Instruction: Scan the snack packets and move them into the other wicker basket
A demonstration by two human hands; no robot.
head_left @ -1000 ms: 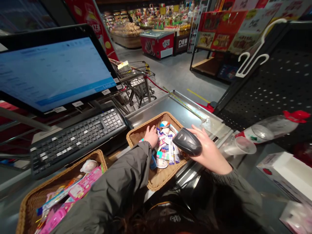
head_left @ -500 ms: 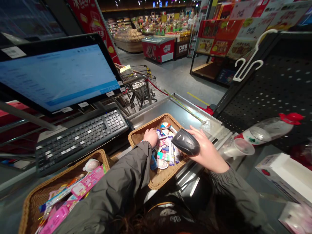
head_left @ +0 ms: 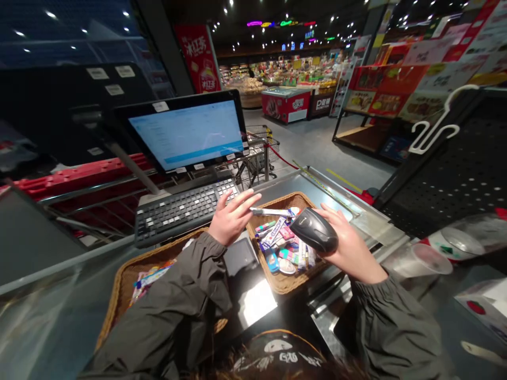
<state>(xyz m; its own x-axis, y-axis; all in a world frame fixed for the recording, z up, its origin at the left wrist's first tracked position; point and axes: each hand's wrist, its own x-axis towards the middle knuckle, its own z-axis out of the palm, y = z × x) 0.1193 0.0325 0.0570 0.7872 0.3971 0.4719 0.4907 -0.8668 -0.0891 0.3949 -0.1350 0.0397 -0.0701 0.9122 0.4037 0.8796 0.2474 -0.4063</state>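
Observation:
My right hand [head_left: 340,243] grips a black handheld barcode scanner [head_left: 315,229] above the right side of a wicker basket [head_left: 283,282]. That basket holds several small packaged goods, mostly colourful tubes and cards. My left hand [head_left: 233,216] hovers over the basket's near left rim with its fingers spread. Its fingertips end beside a long, thin white packet [head_left: 271,212] lying across the top of the pile. I cannot tell whether they touch it. A second wicker basket [head_left: 127,279] with more packets lies mostly hidden under my left sleeve.
A black keyboard [head_left: 186,211] and a lit monitor [head_left: 186,134] stand left of the baskets. Behind is a steel counter [head_left: 320,192]. A plastic cup [head_left: 415,266] and black pegboard [head_left: 447,174] are on the right. Shopping carts [head_left: 259,153] and store aisles lie beyond.
My left hand has lifted out of the pile and opened, and the long packet now lies across the basket top. My view has swung left and upward. The scanner stays in my right hand.

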